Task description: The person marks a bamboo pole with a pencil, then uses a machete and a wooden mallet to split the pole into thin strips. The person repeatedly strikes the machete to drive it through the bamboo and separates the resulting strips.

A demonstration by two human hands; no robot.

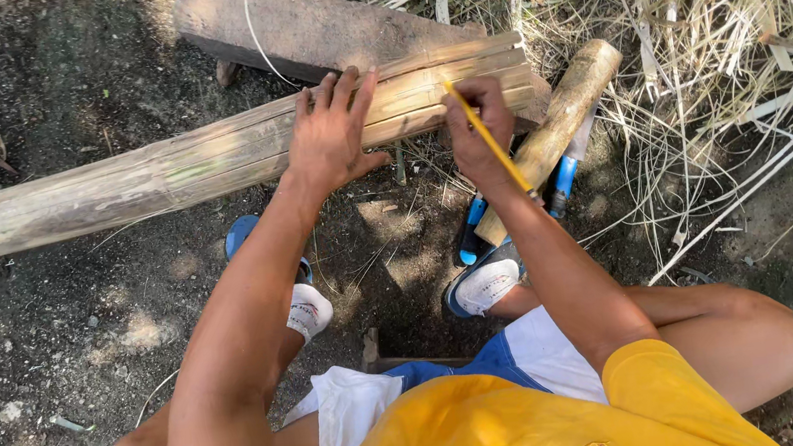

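No packages, signs or screens show anywhere on the ground here. The only label-like marks are small dark and red prints on the white straps of the two sandals (485, 285), and pale lettering on the yellow shirt (503, 432) at the bottom edge; both are too small to make out.

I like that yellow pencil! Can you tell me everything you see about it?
The yellow pencil is long, thin and plain, probably wood. The right hand grips it near the tip, fingers pinched around it. It slants, its tip up against the pale bamboo pole and its back end pointing toward the person. The left hand presses flat on the pole beside it.
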